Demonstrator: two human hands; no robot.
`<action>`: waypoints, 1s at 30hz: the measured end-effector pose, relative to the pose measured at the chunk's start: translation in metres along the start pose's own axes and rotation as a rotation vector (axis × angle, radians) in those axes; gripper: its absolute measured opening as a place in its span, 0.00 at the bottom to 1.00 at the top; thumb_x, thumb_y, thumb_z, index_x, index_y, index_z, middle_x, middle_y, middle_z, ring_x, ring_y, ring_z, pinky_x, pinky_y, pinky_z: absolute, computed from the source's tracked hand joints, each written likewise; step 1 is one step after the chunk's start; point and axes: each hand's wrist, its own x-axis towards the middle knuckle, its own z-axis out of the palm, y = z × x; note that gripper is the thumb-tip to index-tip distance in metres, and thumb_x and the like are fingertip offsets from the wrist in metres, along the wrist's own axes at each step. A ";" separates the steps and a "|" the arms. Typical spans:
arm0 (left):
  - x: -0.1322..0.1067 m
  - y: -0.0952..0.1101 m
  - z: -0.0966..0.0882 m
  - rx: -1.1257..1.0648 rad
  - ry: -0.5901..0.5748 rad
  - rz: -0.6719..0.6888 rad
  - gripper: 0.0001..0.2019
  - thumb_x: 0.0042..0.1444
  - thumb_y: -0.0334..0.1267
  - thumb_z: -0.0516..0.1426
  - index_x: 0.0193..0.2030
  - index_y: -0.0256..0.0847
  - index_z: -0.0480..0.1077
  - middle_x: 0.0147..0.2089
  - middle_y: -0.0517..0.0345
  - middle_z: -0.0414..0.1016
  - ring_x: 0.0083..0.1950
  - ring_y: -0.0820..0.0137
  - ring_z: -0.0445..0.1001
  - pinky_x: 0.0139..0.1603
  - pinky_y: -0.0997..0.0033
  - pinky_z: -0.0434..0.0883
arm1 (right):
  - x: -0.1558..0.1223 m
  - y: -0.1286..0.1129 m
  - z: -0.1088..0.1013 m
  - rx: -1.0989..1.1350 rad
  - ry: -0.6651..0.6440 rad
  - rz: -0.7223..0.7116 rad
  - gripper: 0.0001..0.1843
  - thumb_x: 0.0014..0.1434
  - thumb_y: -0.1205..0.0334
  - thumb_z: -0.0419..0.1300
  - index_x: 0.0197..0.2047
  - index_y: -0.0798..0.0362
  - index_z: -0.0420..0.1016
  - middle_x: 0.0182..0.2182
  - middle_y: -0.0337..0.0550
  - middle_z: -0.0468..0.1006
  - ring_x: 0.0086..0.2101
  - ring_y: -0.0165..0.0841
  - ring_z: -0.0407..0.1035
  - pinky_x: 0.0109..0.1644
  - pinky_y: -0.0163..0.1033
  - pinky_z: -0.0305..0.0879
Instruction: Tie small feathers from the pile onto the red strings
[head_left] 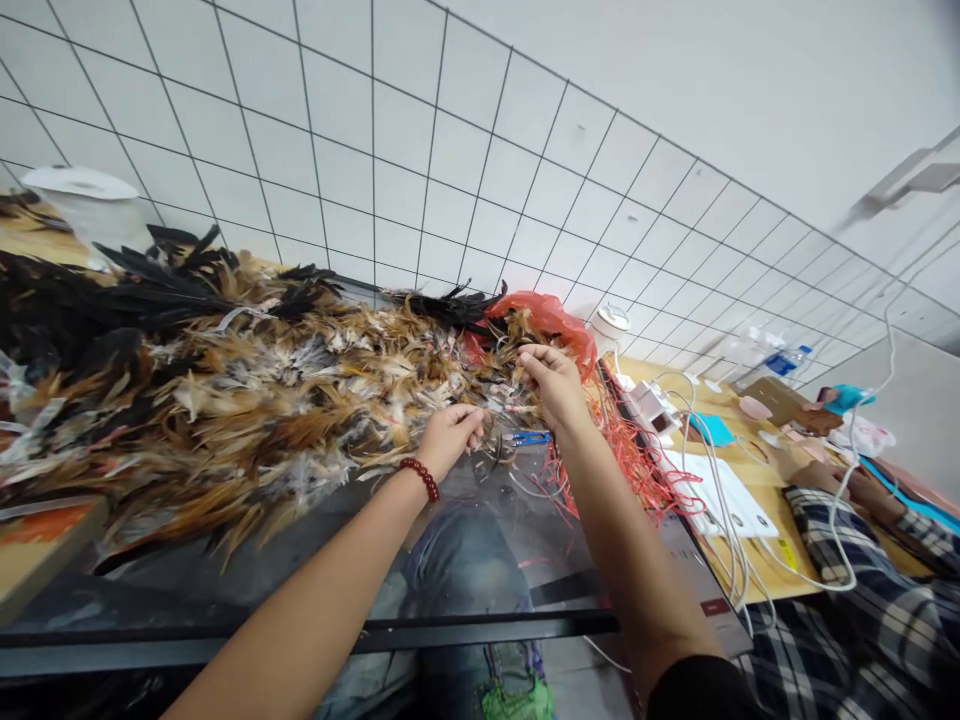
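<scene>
A big heap of brown, black and white feathers [225,390] covers a glass table top [315,570]. My left hand [450,435], with a red bead bracelet on the wrist, rests at the heap's near edge, fingers curled and pinched on a small feather. My right hand [551,385] is raised a little further back, fingers pinched on feathers at the heap's right end. A small blue clip-like tool [531,438] lies on the glass between the hands. A red plastic bag [547,320] lies just behind my right hand.
Red strings [637,460] spill to the right of the glass. Beyond them a wooden table [757,480] carries white cables, papers and small boxes. Another person's plaid sleeve [847,540] lies on it at right. A white spool [82,205] stands far left by the tiled wall.
</scene>
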 end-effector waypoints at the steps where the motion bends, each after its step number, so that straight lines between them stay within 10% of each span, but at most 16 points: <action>1: 0.000 0.001 0.000 -0.021 0.030 0.015 0.13 0.46 0.46 0.62 0.28 0.35 0.74 0.21 0.62 0.69 0.18 0.79 0.62 0.18 0.78 0.59 | -0.008 0.006 -0.007 -0.127 -0.014 -0.055 0.10 0.51 0.59 0.63 0.36 0.54 0.75 0.25 0.35 0.74 0.23 0.24 0.62 0.28 0.30 0.60; 11: 0.002 0.009 -0.010 0.009 0.251 0.182 0.14 0.49 0.47 0.62 0.32 0.35 0.76 0.22 0.63 0.68 0.18 0.80 0.58 0.19 0.78 0.54 | -0.054 0.037 -0.036 -1.134 -0.685 -0.449 0.12 0.56 0.70 0.60 0.40 0.47 0.80 0.40 0.43 0.73 0.44 0.36 0.65 0.52 0.41 0.59; 19: 0.000 0.005 -0.008 0.317 0.058 0.232 0.14 0.51 0.46 0.59 0.38 0.36 0.76 0.24 0.59 0.72 0.22 0.74 0.64 0.25 0.74 0.64 | -0.048 0.046 -0.034 -1.053 -0.402 -0.432 0.08 0.63 0.65 0.52 0.41 0.52 0.72 0.41 0.45 0.74 0.44 0.36 0.65 0.49 0.40 0.58; 26: -0.013 0.013 -0.008 0.893 0.101 0.691 0.15 0.56 0.36 0.55 0.48 0.40 0.76 0.53 0.47 0.71 0.48 0.63 0.73 0.50 0.62 0.69 | -0.060 0.030 -0.031 -1.292 -0.319 -0.501 0.09 0.65 0.62 0.50 0.42 0.52 0.70 0.42 0.48 0.76 0.44 0.39 0.64 0.49 0.43 0.52; 30: -0.018 0.015 -0.004 0.826 0.019 0.567 0.08 0.51 0.33 0.59 0.36 0.43 0.79 0.39 0.50 0.77 0.39 0.64 0.74 0.46 0.67 0.69 | -0.064 0.029 -0.028 -1.281 -0.371 -0.529 0.12 0.67 0.62 0.48 0.44 0.52 0.71 0.42 0.50 0.77 0.45 0.39 0.65 0.51 0.43 0.51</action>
